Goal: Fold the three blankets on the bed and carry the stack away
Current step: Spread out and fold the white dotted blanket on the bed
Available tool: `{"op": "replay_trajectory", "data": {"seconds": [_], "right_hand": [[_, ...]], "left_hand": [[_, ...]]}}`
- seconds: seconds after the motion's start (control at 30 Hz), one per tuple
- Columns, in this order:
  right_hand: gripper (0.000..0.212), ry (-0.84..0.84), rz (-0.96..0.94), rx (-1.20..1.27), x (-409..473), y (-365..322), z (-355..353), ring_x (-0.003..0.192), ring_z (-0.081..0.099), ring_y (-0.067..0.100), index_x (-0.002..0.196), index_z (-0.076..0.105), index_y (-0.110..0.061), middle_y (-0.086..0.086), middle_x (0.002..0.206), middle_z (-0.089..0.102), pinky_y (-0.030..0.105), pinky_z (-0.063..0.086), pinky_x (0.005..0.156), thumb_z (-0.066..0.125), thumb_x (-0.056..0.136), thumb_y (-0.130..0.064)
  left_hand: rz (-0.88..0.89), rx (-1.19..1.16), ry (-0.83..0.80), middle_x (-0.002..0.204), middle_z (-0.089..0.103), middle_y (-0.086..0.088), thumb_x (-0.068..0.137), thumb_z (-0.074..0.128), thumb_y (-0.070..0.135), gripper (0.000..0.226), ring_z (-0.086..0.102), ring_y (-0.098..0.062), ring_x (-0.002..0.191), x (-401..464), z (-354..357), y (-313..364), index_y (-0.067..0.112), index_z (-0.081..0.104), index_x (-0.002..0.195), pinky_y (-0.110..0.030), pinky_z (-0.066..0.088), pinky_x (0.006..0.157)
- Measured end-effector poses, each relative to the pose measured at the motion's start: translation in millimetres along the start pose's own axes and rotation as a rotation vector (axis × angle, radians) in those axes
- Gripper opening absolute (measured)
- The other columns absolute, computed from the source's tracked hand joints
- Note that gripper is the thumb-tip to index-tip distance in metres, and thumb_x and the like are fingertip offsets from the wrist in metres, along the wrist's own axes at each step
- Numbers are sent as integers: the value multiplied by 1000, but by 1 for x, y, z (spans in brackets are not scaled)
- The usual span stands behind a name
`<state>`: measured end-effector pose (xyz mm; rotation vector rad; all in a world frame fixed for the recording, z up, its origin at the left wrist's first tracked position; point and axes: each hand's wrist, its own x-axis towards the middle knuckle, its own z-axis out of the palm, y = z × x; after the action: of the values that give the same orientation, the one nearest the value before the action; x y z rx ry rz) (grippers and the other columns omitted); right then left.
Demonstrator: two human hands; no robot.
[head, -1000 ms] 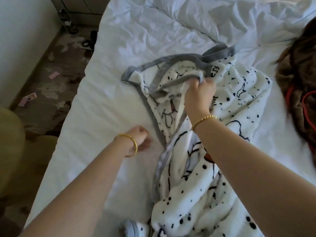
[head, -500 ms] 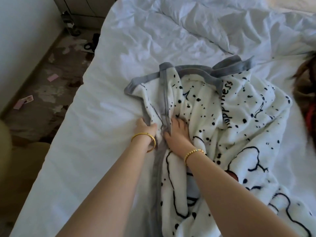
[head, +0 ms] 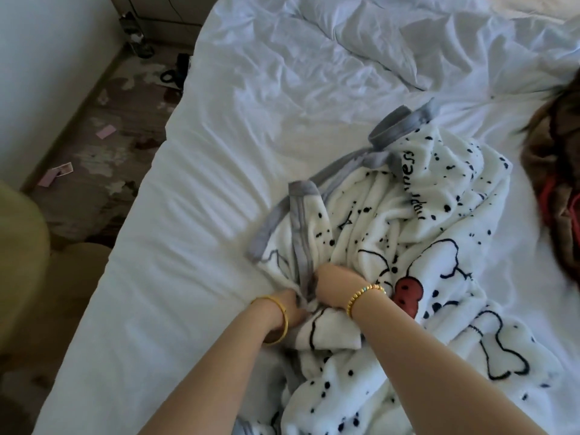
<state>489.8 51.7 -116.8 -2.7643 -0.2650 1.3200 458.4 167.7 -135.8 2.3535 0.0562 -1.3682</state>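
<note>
Fluffy fleece on the spotted blanket (head: 439, 221), edged in smooth grey trim (head: 345, 166). Bed sheet (head: 194, 215): matt, creased cotton-like cloth. Shiny gold bangle (head: 279, 315).

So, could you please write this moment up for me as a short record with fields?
setting: white bed, seen by the head camera
item in work: spotted white blanket with grey trim, rumpled, not yet folded
left hand: grips the grey-trimmed edge
right hand: grips the same bunched edge, beside the left
other blanket: brown one at the bed's right edge, unfolded
third blanket: not identifiable
floor: scraps of paper to the left
</note>
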Motion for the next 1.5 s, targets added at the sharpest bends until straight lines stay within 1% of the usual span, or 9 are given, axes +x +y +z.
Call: {"op": "replay_trajectory", "data": {"seconds": [0.23, 0.33, 0.43, 0.73, 0.97, 1.1, 1.23, 1.37, 1.5], "right_hand": [[37, -189, 11, 17, -44, -9, -10, 89, 54, 24, 123, 46, -6, 13, 123, 56, 28, 41, 72, 42, 93, -27], [35, 322, 66, 220, -43, -25, -31, 104, 51, 31, 122, 43, -4, 18, 124, 50, 33, 40, 78, 40, 92, -23], [28, 677, -34, 310, -31, -48, -35, 114, 42, 31, 114, 45, -5, 15, 121, 46, 34, 37, 80, 37, 95, -24], [31, 456, 170, 559, 2, -31, -20, 102, 58, 30, 125, 41, -2, 18, 114, 57, 32, 43, 75, 39, 95, -11], [42, 1049, -125, 1013, -48, -37, -36, 59, 42, 12, 60, 44, -16, -1, 64, 47, 25, 35, 57, 39, 98, -32], [25, 790, -393, 478, -53, -65, -14, 114, 49, 24, 110, 65, -8, 10, 127, 51, 33, 41, 97, 48, 94, -18], [35, 720, -268, 767, -61, -77, -3, 91, 62, 27, 123, 37, -14, 7, 112, 57, 41, 52, 76, 47, 93, -28], [14, 826, -161, 754, -64, -71, -8, 77, 55, 24, 93, 47, -12, 7, 93, 59, 31, 43, 64, 39, 97, -22], [37, 1140, -6, 1334, -77, -59, -28, 55, 32, 10, 62, 36, -19, -4, 61, 37, 25, 29, 55, 37, 99, -21]], "left_hand": [[30, -1475, -141, 114, 65, -15, 93, 47, 42, 51, 63, -26, 101, -42, 9, -26, 4, 54, 126, -31, 53, 80], [36, -1912, 66, 139, 47, -16, 98, 35, 42, 54, 44, -29, 129, -40, -13, -14, 5, 43, 137, -24, 43, 95], [191, -1912, 227, 141, 45, -16, 100, 36, 28, 47, 45, -31, 130, -35, -35, -4, 3, 38, 139, -34, 43, 103], [368, -1512, -12, 109, 63, -18, 85, 56, 11, 43, 64, -29, 89, -58, -40, -32, 15, 47, 128, -39, 55, 75], [13, -1152, 910, 92, 59, -13, 85, 57, 11, 28, 61, -31, 91, -52, -74, -38, 3, 54, 112, -34, 49, 75], [214, -1032, 832, 104, 58, -3, 92, 44, 5, 29, 55, -20, 100, -65, -69, -21, 10, 54, 118, -29, 45, 86], [224, -920, 685, 96, 62, -3, 97, 42, 30, 23, 58, -15, 84, -72, -53, -16, 17, 56, 110, -28, 49, 72], [177, -890, 882, 42, 39, 7, 95, 45, 37, 45, 34, -7, 43, -84, -48, -13, 17, 39, 55, -23, 28, 45], [36, -1059, 1206, 69, 47, -3, 97, 41, 22, 28, 44, -19, 66, -94, -53, -14, 7, 48, 74, -28, 34, 62]]}}
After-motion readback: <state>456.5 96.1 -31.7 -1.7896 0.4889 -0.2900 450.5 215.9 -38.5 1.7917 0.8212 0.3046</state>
